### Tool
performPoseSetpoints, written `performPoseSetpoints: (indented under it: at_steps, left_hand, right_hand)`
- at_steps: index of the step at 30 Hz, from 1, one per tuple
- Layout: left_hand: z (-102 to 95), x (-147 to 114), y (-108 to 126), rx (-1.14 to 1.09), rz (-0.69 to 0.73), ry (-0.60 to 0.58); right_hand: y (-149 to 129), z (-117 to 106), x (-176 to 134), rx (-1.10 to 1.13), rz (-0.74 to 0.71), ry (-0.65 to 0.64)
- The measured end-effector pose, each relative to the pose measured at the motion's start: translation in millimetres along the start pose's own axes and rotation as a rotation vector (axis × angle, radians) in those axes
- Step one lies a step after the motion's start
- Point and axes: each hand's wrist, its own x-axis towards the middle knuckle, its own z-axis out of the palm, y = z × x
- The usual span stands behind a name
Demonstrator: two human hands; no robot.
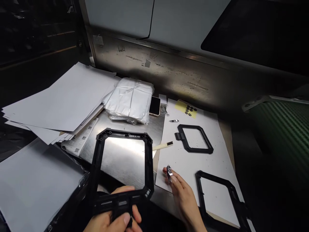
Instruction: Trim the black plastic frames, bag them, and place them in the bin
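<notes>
The left hand (pixel 113 220) grips the near bar of a black frame (pixel 149 166), its fingers wrapped around it and the frame tipped up above the tabletop (pixel 155 125). To its right, the right hand (pixel 184 195) pinches a small silver metal tool (pixel 169 174) between thumb and fingers, apart from the frame. A white sheet (pixel 180 164) covers the tabletop on the right; on it lie a smaller black frame (pixel 199 150) with a side tab, farther off, and a larger black frame (pixel 216 179) at the near right. A second small metal tool (pixel 173 121) and a yellow sheet (pixel 180 105) bearing round black pieces lie toward its far end, and a pale strip (pixel 163 146) with a dark tip crosses its left edge. Far centre, clear plastic wrapping (pixel 145 120) encloses a flat white bundle (pixel 129 96), tied crosswise; what the white layers are cannot be told. A phone (pixel 155 105) lies just right of it, and stacked papers (pixel 65 96) spread to the left.
</notes>
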Motion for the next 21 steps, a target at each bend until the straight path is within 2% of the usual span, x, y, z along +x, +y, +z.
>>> performPoseSetpoints:
  at_steps: [1, 2, 3, 5, 7, 9, 11, 14, 17, 19, 21]
  left_hand:
    - [1.6, 4.7, -3.6, 0.036, 0.034, 0.044]
    - [2.9, 9.4, -9.0, 0.075, 0.078, 0.074]
    - [3.7, 13.9, -15.6, 0.102, 0.125, 0.066]
    - [2.9, 21.1, -30.3, 0.110, 0.171, -0.047]
    - [-2.4, 25.6, -41.5, 0.083, 0.153, -0.187]
    - [-12.6, 27.6, -43.6, 0.058, 0.085, -0.276]
    - [-26.7, 27.7, -34.0, 0.008, -0.003, -0.319]
    - [-47.3, 24.1, -5.0, -0.142, -0.142, -0.406]
    - [-54.7, 13.9, 20.7, -0.285, -0.201, -0.540]
    - [-50.1, 3.7, 29.0, -0.287, -0.189, -0.571]
    - [-40.7, -7.5, 32.1, -0.228, -0.147, -0.502]
  right_hand:
    - [-17.2, 1.5, -2.1, 0.167, 0.004, -0.110]
    - [-33.8, 3.7, -4.2, 0.428, 0.020, -0.254]
    - [-48.5, 6.5, -5.8, 0.590, 0.029, -0.344]
    - [-68.7, 12.4, -6.0, 0.728, 0.043, -0.425]
    - [-75.9, 15.0, -0.9, 0.608, 0.021, -0.397]
    - [-75.5, 11.0, 8.5, 0.494, -0.022, -0.420]
    - [-74.6, 1.0, 19.5, 0.388, -0.096, -0.539]
    - [-80.0, -16.9, 33.1, 0.206, -0.257, -0.791]
    - [-88.1, -27.4, 39.6, 0.058, -0.328, -0.938]
    - [-90.6, -29.4, 40.2, 0.073, -0.323, -0.939]
    - [-90.9, -29.3, 37.6, 0.249, -0.317, -0.764]
